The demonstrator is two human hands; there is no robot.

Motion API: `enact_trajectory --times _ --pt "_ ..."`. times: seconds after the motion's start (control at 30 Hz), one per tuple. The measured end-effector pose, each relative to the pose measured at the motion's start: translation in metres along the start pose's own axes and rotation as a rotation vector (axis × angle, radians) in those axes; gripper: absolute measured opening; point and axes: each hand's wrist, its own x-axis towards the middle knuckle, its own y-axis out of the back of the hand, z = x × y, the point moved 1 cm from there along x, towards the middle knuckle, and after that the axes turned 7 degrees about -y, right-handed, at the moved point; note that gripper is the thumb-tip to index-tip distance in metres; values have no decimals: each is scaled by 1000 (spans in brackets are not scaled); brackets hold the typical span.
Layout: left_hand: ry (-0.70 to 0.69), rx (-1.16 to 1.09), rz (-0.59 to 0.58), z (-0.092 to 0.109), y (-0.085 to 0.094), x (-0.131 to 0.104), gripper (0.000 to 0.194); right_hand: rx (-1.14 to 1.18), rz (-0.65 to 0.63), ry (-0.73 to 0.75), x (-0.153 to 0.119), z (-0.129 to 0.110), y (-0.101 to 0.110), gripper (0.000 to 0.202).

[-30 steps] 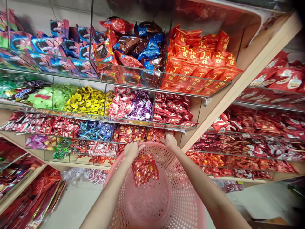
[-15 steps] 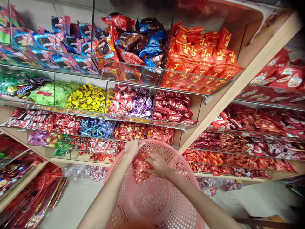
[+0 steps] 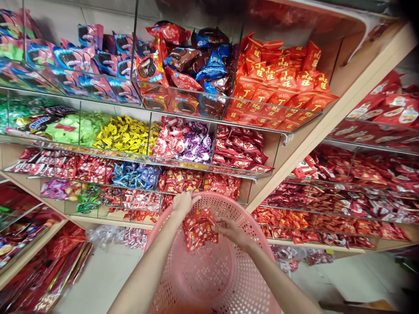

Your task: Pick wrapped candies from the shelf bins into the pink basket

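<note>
A pink perforated plastic basket point(image 3: 258, 248) is below me, tilted so that its inside shows. My left hand point(image 3: 183, 204) is closed on its far rim, at the left. Red patterned candy packets point(image 3: 199, 229) lie together inside, against the far wall just below that hand. To their right is my right hand point(image 3: 231, 231), its fingers apart, the fingertips close to the packets' right edge. Nothing shows held in it.
Shelves with clear-fronted bins rise ahead, holding yellow candies point(image 3: 122, 135), red packets point(image 3: 238, 146) and orange-red bags point(image 3: 278, 83). A wooden upright point(image 3: 327, 122) divides the shelves. Plastic bags point(image 3: 104, 235) lie low at the left.
My right hand has moved right, off the red packets, and its fingers have opened. The packets are now more visible. My left hand stays on the rim.
</note>
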Motion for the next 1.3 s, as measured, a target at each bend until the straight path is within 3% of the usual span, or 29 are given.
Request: enact_trajectory --times 0.07,0.2,0.8,1.03,1.3 --pt "-2 0 10 0 1 0 68 177 -73 -144 -5 0 3 35" --pt "-8 2 7 1 3 -1 68 276 -128 -236 -7 -2 -2 33" --pt "-31 29 37 0 0 1 68 516 -209 -278 9 13 -17 29" --pt "-5 24 11 2 3 0 65 628 -224 -270 -2 4 0 26" --pt "-25 38 36 1 2 0 63 698 -102 -399 -4 7 16 29"
